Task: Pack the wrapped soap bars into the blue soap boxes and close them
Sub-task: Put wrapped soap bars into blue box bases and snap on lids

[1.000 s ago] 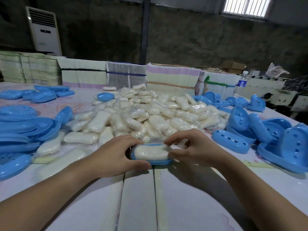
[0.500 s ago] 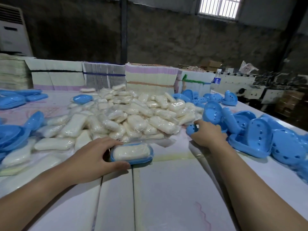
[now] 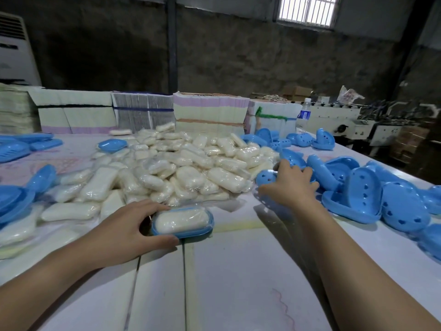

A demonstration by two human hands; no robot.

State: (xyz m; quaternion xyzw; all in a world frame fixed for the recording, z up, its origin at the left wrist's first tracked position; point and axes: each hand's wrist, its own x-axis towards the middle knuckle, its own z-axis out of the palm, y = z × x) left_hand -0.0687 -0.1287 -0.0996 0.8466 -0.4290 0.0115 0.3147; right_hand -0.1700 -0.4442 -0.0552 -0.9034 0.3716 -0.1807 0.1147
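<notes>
A blue soap box base [image 3: 207, 231] with a wrapped white soap bar [image 3: 182, 220] lying in it sits on the table in front of me, uncovered. My left hand [image 3: 126, 231] holds its left end, thumb on the near side and fingers on the far side. Farther right, my right hand [image 3: 291, 186] reaches into the pile of blue perforated lids and grips one blue lid [image 3: 265, 177] between thumb and fingers. A big heap of wrapped soap bars [image 3: 191, 168] lies just behind the box.
Blue lids and box halves are piled at the right [image 3: 372, 194] and stacked at the left [image 3: 16, 197]. A single blue box [image 3: 111, 145] sits behind the heap. Bundled flat cartons [image 3: 210, 111] line the table's far edge, with a water bottle [image 3: 304, 113] beside them.
My right hand left the soap box and moved right to the lid pile, where it now grips a lid. My left hand stayed on the box.
</notes>
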